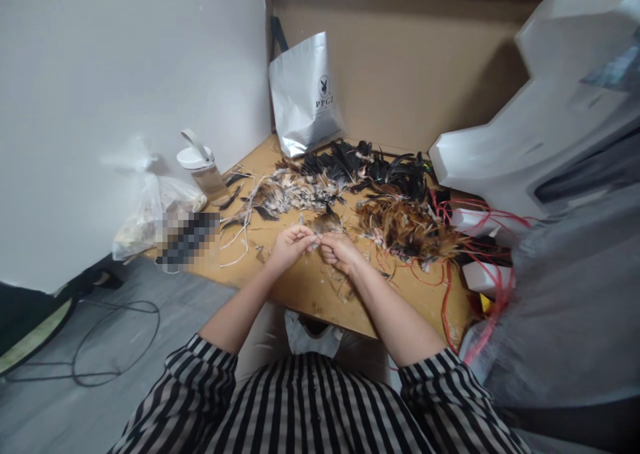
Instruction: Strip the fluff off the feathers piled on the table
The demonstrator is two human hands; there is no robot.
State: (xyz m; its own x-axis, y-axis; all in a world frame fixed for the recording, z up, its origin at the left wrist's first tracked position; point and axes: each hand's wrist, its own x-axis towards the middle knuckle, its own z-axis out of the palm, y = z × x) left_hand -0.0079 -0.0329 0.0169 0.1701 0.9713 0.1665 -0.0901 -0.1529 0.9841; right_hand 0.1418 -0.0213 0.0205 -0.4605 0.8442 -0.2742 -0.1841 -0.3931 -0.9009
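My left hand (294, 244) and my right hand (339, 250) meet over the wooden table (305, 291), fingers pinched together. Between their fingertips is the base of a small bunch of feathers (327, 222), brown with a dark tip, fanning out just beyond them. Exactly how each finger grips it is too small to make out. Past my hands lies a pile of brown-orange feathers (407, 224) to the right. Pale, speckled feathers (300, 194) lie farther left, and glossy black feathers (345, 164) spread along the back.
A silver bag (305, 101) stands at the back against the board. On the left are a lidded bottle (207, 177), a plastic bag (160, 204), white strings (246, 224) and a blurred-out dark object (189, 242). Red strings (447, 301) and white blocks (487, 277) sit at the right.
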